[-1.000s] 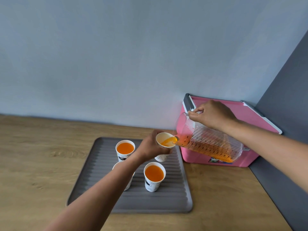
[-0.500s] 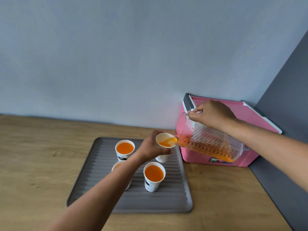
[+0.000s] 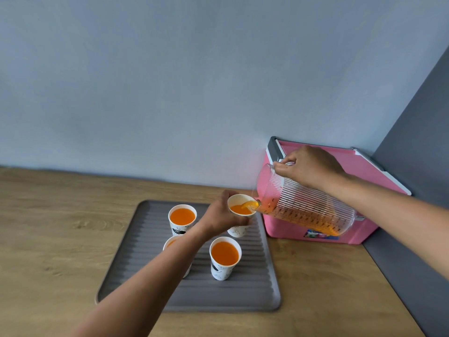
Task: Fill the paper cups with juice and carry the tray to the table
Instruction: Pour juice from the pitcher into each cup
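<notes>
The held cup (image 3: 238, 201) is over the back right corner of the tray (image 3: 247, 290). The left hand (image 3: 223, 215) grips it, fingers curled round its side. Whether its base touches the tray cannot be told. Juice (image 3: 239, 210) fills part of it, and a stream runs in over its right rim from the spout of the jug (image 3: 308, 210). The jug is clear and ribbed and tipped to the left, with juice lying along its lower side. The right hand (image 3: 308, 169) grips it at the top, fingers curled there.

Three more cups stand upright on the tray. The back cup (image 3: 182, 218) and the front cup (image 3: 225, 257) are nearly full. The third cup (image 3: 170, 243) is mostly hidden by the left forearm, which crosses the tray from the near edge.

The tray is grey and ridged and lies flat on a wood-grain counter (image 3: 60, 239). A pale blue wall (image 3: 194, 81) rises behind the counter, and a dark grey panel (image 3: 418, 142) closes in its right side. In that corner stands a pink box (image 3: 379, 171) with a grey handle, just beside the tray. The jug and the right hand cover much of its front.
</notes>
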`<control>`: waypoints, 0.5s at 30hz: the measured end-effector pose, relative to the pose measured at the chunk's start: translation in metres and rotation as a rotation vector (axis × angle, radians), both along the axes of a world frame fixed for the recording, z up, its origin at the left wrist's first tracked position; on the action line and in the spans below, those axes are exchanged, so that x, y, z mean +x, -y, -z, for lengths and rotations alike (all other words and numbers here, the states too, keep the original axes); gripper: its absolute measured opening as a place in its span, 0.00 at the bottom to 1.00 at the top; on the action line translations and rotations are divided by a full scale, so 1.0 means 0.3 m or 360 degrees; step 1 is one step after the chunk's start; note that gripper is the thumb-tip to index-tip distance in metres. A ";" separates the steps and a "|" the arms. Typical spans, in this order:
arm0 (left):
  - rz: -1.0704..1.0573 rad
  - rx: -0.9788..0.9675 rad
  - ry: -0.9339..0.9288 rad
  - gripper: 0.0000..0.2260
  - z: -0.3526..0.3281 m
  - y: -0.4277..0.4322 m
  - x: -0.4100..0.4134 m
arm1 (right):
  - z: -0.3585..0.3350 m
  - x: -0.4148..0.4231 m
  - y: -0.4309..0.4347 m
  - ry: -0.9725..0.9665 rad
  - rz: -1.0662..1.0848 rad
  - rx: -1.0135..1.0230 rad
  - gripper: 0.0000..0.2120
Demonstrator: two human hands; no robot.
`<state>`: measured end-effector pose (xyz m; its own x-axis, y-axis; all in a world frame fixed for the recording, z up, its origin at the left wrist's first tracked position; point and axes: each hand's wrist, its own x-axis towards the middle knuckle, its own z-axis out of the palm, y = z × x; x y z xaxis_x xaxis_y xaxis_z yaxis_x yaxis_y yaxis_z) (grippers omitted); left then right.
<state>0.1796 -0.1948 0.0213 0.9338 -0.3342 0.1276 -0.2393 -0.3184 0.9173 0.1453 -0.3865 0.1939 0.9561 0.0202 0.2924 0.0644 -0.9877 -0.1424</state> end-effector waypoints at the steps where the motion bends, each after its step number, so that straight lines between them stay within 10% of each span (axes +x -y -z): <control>1: 0.0000 0.0001 0.0001 0.33 0.000 0.000 0.001 | 0.000 0.000 0.000 0.0002 0.0000 0.0000 0.19; 15: 0.0025 0.0002 -0.0008 0.32 -0.012 -0.005 0.001 | -0.012 -0.001 -0.006 0.0003 0.0011 -0.0026 0.19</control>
<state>0.1801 -0.1934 0.0247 0.9291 -0.3489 0.1228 -0.2399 -0.3157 0.9180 0.1450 -0.3847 0.1974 0.9556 0.0185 0.2941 0.0581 -0.9903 -0.1263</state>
